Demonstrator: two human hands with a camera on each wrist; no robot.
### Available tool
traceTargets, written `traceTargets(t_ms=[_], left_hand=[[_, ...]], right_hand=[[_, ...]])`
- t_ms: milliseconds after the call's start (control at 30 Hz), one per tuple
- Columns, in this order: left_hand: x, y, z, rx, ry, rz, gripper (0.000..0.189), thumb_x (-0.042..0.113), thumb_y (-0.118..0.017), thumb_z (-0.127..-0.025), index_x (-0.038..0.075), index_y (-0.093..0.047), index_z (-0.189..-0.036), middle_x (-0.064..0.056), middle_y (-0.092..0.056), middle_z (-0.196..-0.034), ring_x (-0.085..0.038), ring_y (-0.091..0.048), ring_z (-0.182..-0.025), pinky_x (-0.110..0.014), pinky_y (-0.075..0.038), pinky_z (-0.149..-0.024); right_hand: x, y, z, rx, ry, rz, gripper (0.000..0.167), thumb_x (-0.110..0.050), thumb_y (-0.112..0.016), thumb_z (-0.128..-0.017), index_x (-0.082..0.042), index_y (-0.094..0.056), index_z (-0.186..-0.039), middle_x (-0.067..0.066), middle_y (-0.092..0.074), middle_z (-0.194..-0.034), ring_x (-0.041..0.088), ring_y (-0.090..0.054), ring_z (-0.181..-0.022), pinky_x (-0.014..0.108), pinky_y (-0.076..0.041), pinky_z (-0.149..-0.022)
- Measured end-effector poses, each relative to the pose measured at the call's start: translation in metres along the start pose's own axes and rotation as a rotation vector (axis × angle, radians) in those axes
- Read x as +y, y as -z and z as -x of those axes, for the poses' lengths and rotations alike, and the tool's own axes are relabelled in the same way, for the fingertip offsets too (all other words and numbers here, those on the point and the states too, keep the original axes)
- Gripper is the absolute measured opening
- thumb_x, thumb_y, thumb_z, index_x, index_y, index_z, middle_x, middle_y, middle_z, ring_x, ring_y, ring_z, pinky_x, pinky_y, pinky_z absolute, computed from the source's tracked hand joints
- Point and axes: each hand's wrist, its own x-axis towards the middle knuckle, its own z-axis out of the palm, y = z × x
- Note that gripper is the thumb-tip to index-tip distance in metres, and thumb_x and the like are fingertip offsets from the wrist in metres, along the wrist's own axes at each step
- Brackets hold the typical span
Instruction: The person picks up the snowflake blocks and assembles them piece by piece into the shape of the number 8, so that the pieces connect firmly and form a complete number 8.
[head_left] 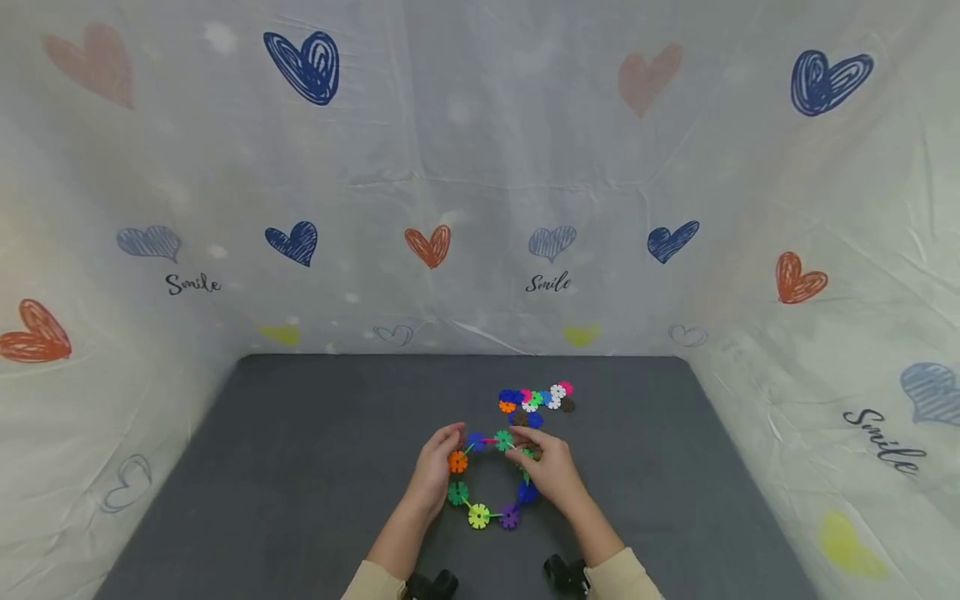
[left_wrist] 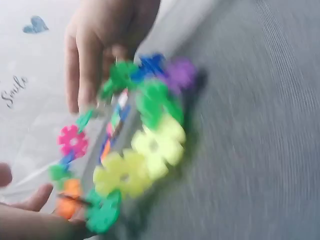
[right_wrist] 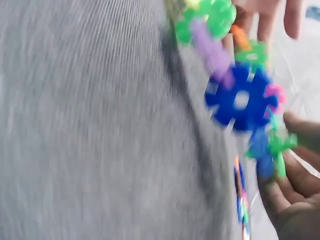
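Note:
A ring of interlocking flower-shaped plastic discs (head_left: 479, 517), in green, yellow, purple, blue, orange and pink, is between the two hands in the head view. My left hand (head_left: 432, 471) holds its left side, beside an orange disc (head_left: 458, 462). On the far right side, my right hand (head_left: 553, 467) pinches the ring by a green disc (head_left: 503, 441); its fingers hide part of that side. In the right wrist view, a blue disc (right_wrist: 241, 100) faces the camera, and the ring casts a shadow on the table. Both wrist views are blurred.
Several loose discs (head_left: 555, 397) lie in a group beyond the ring, toward the table's far edge. The dark grey table (head_left: 315, 467) is enclosed by a pale curtain (head_left: 480, 125) printed with hearts. Black devices (head_left: 435, 585) sit at the wrists.

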Motion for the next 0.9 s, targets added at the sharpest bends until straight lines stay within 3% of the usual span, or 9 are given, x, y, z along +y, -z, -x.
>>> traceTargets(t_ms=[100,200,333,433,633,767,900], left_hand=[[-0.005,0.013,0.000,-0.013,-0.016,-0.153,0.051,0.025,-0.058,-0.103,0.004,-0.046,-0.148,-0.023,-0.043,-0.153,-0.043,-0.039,-0.142,-0.062,-0.033,-0.113],[-0.007,0.027,0.004,-0.099,-0.035,-0.341,0.065,0.014,-0.069,-0.093,0.009,-0.043,-0.152,-0.021,-0.043,-0.153,-0.044,-0.044,-0.138,-0.059,-0.044,-0.105],[-0.008,0.037,0.008,-0.279,-0.097,-0.638,0.094,0.000,-0.075,-0.074,0.011,-0.034,-0.157,-0.018,-0.040,-0.155,-0.041,-0.042,-0.136,-0.058,-0.045,-0.100],[-0.012,0.035,0.009,-0.333,-0.128,-0.777,0.104,0.002,-0.079,-0.069,0.012,-0.029,-0.160,-0.015,-0.038,-0.158,-0.040,-0.036,-0.140,-0.059,-0.042,-0.104],[-0.021,0.028,0.011,-0.228,-0.175,-0.821,0.092,0.012,-0.085,-0.075,0.006,-0.039,-0.154,-0.015,-0.044,-0.151,-0.038,-0.043,-0.136,-0.057,-0.045,-0.103],[-0.023,0.027,0.011,-0.177,-0.203,-0.824,0.084,0.011,-0.087,-0.074,0.005,-0.048,-0.148,-0.013,-0.051,-0.142,-0.030,-0.055,-0.118,-0.050,-0.050,-0.093],[-0.021,0.025,0.011,-0.123,-0.175,-0.794,0.083,0.011,-0.088,-0.073,0.005,-0.049,-0.146,-0.013,-0.052,-0.138,-0.026,-0.058,-0.108,-0.047,-0.052,-0.088]], right_hand=[[0.008,0.008,-0.001,-0.087,-0.063,-0.012,0.050,-0.026,-0.076,-0.092,-0.009,-0.063,-0.137,0.007,-0.072,-0.119,0.024,-0.068,-0.106,0.032,-0.057,-0.085],[0.012,0.020,0.002,-0.182,-0.082,0.061,0.066,-0.031,-0.078,-0.090,-0.005,-0.054,-0.144,0.013,-0.066,-0.130,0.029,-0.063,-0.115,0.038,-0.057,-0.087],[0.011,0.034,0.009,-0.345,-0.048,0.205,0.092,-0.037,-0.088,-0.078,0.001,-0.044,-0.149,0.018,-0.055,-0.142,0.037,-0.052,-0.129,0.052,-0.050,-0.098],[0.011,0.037,0.013,-0.430,-0.016,0.277,0.098,-0.038,-0.092,-0.071,0.000,-0.045,-0.149,0.017,-0.050,-0.148,0.039,-0.043,-0.137,0.058,-0.041,-0.107],[0.009,0.031,0.012,-0.454,0.000,0.300,0.085,-0.030,-0.090,-0.074,-0.005,-0.052,-0.146,0.012,-0.052,-0.148,0.035,-0.044,-0.137,0.056,-0.041,-0.109],[0.005,0.028,0.008,-0.471,-0.032,0.291,0.093,-0.023,-0.089,-0.076,-0.008,-0.041,-0.154,0.015,-0.051,-0.148,0.037,-0.046,-0.137,0.056,-0.042,-0.108],[0.005,0.029,0.001,-0.493,-0.040,0.250,0.102,-0.020,-0.088,-0.078,-0.015,-0.028,-0.160,0.019,-0.047,-0.151,0.037,-0.054,-0.127,0.054,-0.048,-0.100]])
